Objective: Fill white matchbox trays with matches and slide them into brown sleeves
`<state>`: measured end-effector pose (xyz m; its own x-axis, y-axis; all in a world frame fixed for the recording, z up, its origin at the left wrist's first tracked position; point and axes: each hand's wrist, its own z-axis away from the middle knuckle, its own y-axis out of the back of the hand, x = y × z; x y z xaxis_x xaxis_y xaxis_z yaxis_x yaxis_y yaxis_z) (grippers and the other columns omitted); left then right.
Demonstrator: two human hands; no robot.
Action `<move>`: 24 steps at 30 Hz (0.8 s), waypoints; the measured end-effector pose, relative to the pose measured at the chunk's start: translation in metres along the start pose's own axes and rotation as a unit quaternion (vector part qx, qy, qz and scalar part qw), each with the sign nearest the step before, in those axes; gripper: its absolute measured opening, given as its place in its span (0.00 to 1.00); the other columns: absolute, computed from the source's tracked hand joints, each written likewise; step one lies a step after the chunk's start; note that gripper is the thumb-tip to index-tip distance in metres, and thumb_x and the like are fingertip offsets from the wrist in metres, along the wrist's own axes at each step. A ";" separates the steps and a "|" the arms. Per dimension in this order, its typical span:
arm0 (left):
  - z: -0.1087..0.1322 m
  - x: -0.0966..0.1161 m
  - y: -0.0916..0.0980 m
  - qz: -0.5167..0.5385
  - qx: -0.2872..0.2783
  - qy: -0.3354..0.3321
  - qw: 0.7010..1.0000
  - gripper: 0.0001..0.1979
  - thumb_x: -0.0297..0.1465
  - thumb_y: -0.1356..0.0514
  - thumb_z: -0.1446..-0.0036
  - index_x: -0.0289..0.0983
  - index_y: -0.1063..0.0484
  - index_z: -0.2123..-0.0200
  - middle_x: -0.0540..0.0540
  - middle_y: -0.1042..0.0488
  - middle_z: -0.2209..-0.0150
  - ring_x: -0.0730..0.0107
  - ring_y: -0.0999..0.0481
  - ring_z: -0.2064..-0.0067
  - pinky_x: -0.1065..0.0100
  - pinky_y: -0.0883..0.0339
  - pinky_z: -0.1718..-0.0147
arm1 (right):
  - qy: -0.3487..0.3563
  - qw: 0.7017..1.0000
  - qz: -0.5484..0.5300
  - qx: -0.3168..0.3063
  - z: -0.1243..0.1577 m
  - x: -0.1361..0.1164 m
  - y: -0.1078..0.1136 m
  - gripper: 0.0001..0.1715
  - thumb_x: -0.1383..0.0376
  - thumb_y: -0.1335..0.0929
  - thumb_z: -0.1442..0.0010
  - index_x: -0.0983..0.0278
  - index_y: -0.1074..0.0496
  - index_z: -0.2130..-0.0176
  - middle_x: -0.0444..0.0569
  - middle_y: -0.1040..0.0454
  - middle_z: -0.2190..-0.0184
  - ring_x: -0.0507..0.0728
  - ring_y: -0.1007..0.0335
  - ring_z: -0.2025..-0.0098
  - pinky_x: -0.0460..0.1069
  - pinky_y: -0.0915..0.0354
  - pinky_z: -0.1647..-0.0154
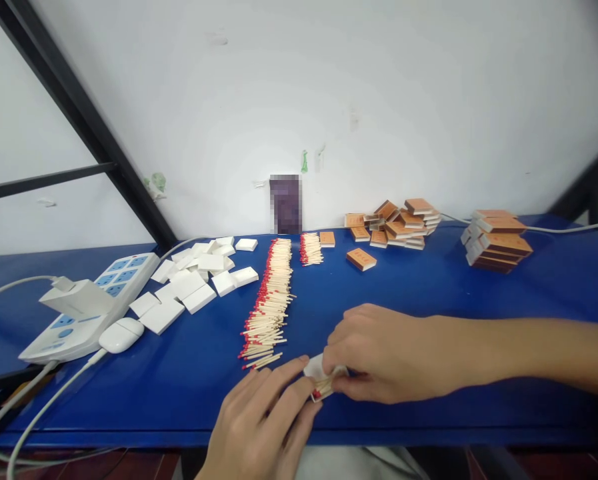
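- At the near edge of the blue tabletop (429,287), in my head view, the left hand (263,423) pinches a white matchbox tray (315,367) between its fingertips and thumb, at the tray's left side.
- On the right of that tray, the right hand (381,360) bends over it with curled fingers, thumb drawn toward the forefinger; I can't tell whether it is pinching or pressing the matches (322,387) inside, since the fingers hide part of them. Their visible heads are red and point toward the left hand.
- Just beyond the left hand, a long row of matches (271,293) runs away from me, red heads to the left, its near end looser.
- Off to the left I see a white rounded device (121,335) on a cable, beside a power strip (123,277) with a white charger (81,300) plugged in.
- Between strip and row, loose white matchbox trays (186,283) lie heaped and scattered.
- To the far right stands a stack of orange-topped matchboxes (501,241).
- Left of it, a single matchbox (361,259) lies flat before a jumbled pile of matchboxes (403,225).
- Farther back, a short row of matches (310,249) sits next to another matchbox (327,239).
- Against the white wall (379,93), a dark upright object (286,203) is pixelated beyond recognition.
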<state>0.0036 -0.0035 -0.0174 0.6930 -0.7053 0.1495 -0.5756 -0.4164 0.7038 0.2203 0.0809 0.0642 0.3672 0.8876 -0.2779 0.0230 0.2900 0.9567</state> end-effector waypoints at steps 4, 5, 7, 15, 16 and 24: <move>0.003 -0.002 0.000 -0.012 -0.022 0.004 1.000 0.10 0.26 0.41 0.35 0.38 0.27 0.50 0.42 0.23 0.49 0.62 0.20 0.57 0.62 0.24 0.57 | -0.014 0.997 0.023 0.066 0.004 0.012 0.021 0.09 0.63 0.34 0.36 0.61 0.24 0.62 0.45 0.22 0.67 0.53 0.28 0.66 0.49 0.40 0.63; 0.003 -0.002 -0.001 -0.016 -0.026 0.002 1.000 0.10 0.26 0.41 0.35 0.38 0.27 0.51 0.42 0.23 0.49 0.62 0.20 0.57 0.62 0.24 0.57 | -0.037 0.993 0.045 0.105 0.004 0.021 0.028 0.10 0.64 0.35 0.35 0.61 0.24 0.62 0.45 0.22 0.67 0.54 0.28 0.66 0.48 0.40 0.63; 0.003 -0.003 -0.001 -0.020 -0.027 -0.004 0.999 0.09 0.26 0.42 0.34 0.38 0.27 0.51 0.42 0.23 0.49 0.62 0.20 0.57 0.62 0.24 0.58 | -0.116 0.971 0.114 0.178 0.001 0.050 0.041 0.12 0.65 0.36 0.36 0.64 0.24 0.62 0.49 0.22 0.66 0.56 0.28 0.66 0.49 0.40 0.63; -0.003 -0.002 0.000 -0.055 0.016 -0.038 0.998 0.09 0.28 0.46 0.30 0.39 0.25 0.55 0.44 0.21 0.52 0.64 0.19 0.61 0.64 0.24 0.62 | -0.201 0.958 0.120 0.168 -0.020 0.166 0.046 0.24 0.68 0.36 0.39 0.70 0.30 0.44 0.59 0.24 0.49 0.61 0.28 0.49 0.51 0.36 0.50; -0.004 -0.002 0.000 -0.059 0.019 -0.040 0.997 0.09 0.29 0.46 0.30 0.39 0.25 0.56 0.45 0.21 0.53 0.65 0.19 0.61 0.65 0.24 0.63 | -0.197 0.961 0.108 0.158 -0.023 0.170 0.043 0.25 0.69 0.36 0.39 0.69 0.31 0.43 0.58 0.24 0.48 0.61 0.27 0.49 0.50 0.36 0.50; -0.001 -0.003 -0.002 -0.064 0.017 -0.041 0.997 0.09 0.29 0.46 0.30 0.38 0.25 0.56 0.44 0.20 0.54 0.65 0.19 0.62 0.65 0.24 0.63 | -0.280 0.923 0.216 0.149 -0.024 0.155 0.042 0.18 0.65 0.39 0.34 0.69 0.27 0.50 0.63 0.23 0.56 0.65 0.26 0.53 0.52 0.36 0.58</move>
<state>0.0028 0.0004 -0.0185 0.7249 -0.6888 0.0006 -0.4998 -0.5254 0.6886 0.2553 0.2390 0.0595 0.8235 0.5491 0.1426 -0.0130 -0.2331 0.9724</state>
